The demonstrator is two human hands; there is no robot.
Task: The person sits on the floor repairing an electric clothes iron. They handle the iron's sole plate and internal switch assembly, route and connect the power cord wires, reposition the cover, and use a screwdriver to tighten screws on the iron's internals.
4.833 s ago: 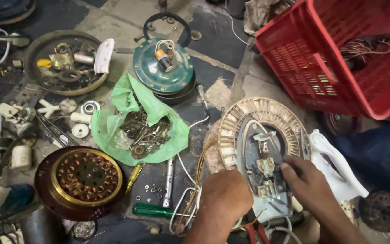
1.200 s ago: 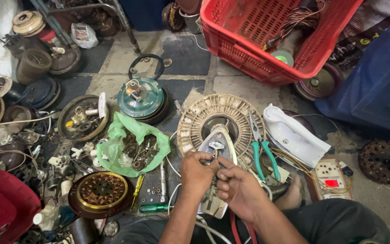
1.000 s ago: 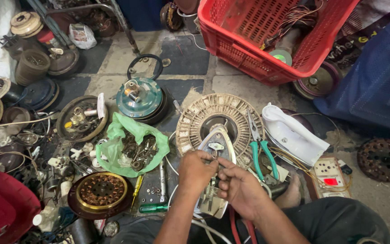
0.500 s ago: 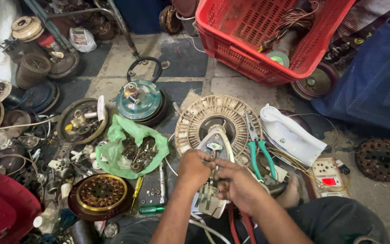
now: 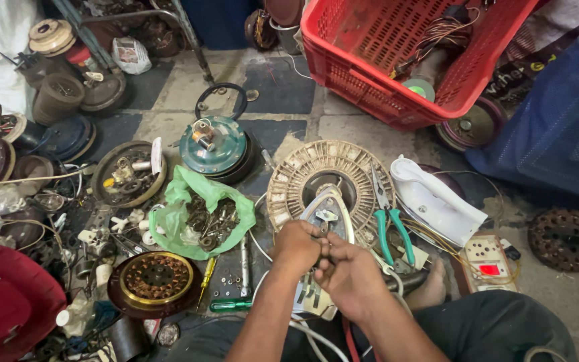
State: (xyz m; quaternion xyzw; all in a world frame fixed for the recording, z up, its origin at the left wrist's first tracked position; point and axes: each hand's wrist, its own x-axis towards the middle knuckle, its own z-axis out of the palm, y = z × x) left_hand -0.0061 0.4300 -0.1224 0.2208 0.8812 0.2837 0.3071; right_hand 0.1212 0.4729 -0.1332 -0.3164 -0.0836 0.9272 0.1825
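Both hands meet over the opened iron base (image 5: 330, 218), which lies on the round fan stator (image 5: 303, 177). Left hand (image 5: 296, 245) and right hand (image 5: 350, 275) pinch narrowly at a small fitting; what they grip cannot be told. White iron cover (image 5: 433, 201) lies detached beside the green-handled pliers (image 5: 390, 224). Judged: disassembly done, internal work ongoing, reassembly outstanding.

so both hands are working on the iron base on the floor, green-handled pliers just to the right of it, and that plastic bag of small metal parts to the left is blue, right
Not quite: the plastic bag of small metal parts is green, not blue, as the head view shows. The rest holds: the left hand and right hand meet over the iron base, with the green-handled pliers just to its right.
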